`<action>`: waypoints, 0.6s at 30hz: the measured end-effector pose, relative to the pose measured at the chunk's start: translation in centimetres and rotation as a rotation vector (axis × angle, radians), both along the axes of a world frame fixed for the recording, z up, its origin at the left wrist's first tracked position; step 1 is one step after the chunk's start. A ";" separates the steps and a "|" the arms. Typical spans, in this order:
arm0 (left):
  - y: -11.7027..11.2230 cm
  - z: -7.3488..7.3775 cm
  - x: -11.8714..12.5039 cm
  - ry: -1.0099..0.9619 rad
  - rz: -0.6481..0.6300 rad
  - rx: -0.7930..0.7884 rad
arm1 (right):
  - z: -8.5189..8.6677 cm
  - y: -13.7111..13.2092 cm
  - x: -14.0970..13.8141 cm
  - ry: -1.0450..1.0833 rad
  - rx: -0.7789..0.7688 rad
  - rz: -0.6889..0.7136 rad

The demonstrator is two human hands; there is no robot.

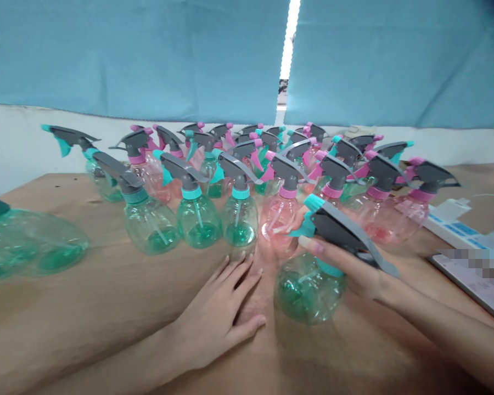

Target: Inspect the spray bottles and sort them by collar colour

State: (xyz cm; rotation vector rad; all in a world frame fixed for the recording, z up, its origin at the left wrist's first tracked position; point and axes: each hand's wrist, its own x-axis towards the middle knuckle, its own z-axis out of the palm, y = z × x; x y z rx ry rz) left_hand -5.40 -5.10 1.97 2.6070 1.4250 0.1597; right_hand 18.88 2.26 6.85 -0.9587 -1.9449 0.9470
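My right hand (354, 271) is closed around the neck of a green spray bottle (304, 291) with a grey and teal trigger head. The bottle leans, and its head points up and to the left; I cannot tell whether its base touches the table. My left hand (218, 312) lies flat on the table, fingers stretched out, holding nothing. Just beyond its fingertips stand a green spray bottle (239, 219) and another green spray bottle (198, 219). A pink spray bottle (280, 214) stands behind my right hand's fingers.
Several more pink and green spray bottles crowd the back of the wooden table (107, 307). Green bottles (37, 241) show at the left edge. To the right are a white power strip (456, 227) and a flat tablet-like device (473, 280). A blue curtain (148, 60) hangs behind.
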 end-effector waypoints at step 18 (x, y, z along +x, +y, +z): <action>0.0 0.2 0.1 0.000 0.001 0.004 | 1.3 -0.2 -0.8 0.040 0.033 0.147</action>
